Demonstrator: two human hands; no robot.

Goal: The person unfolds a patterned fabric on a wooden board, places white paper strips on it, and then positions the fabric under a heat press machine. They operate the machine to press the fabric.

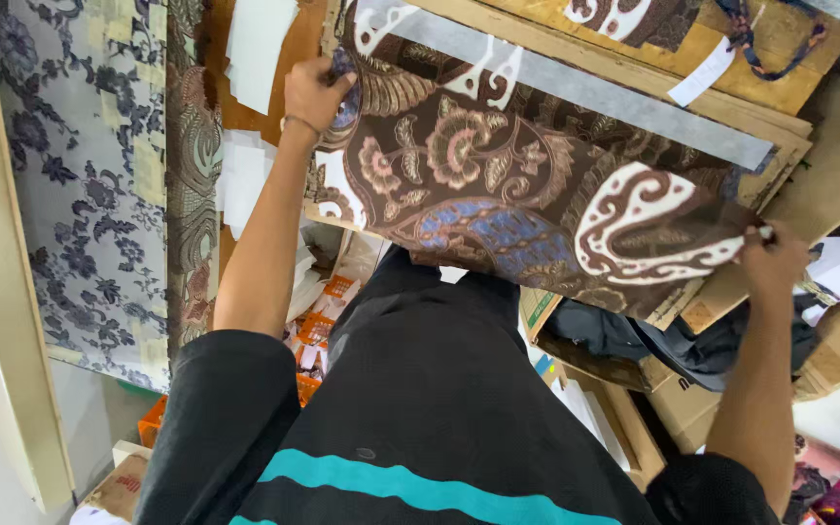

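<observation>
A textile workshop: patterned batik cloth (537,194) over wooden boards (780,97), cardboard boxes (663,399) below.

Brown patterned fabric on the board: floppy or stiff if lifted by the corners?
Probably floppy: the brown patterned fabric drapes over the wooden board edge between the left hand and right hand. Likely light, since pinched fingers hold its corners. It would likely sag in the middle.

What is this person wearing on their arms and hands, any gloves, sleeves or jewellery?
No gloves: both the left hand and the right hand are bare. The forearms are uncovered too. Short black sleeves end around the elbows, part of a black top with a turquoise stripe across it. A thin bracelet circles the left wrist.
</observation>
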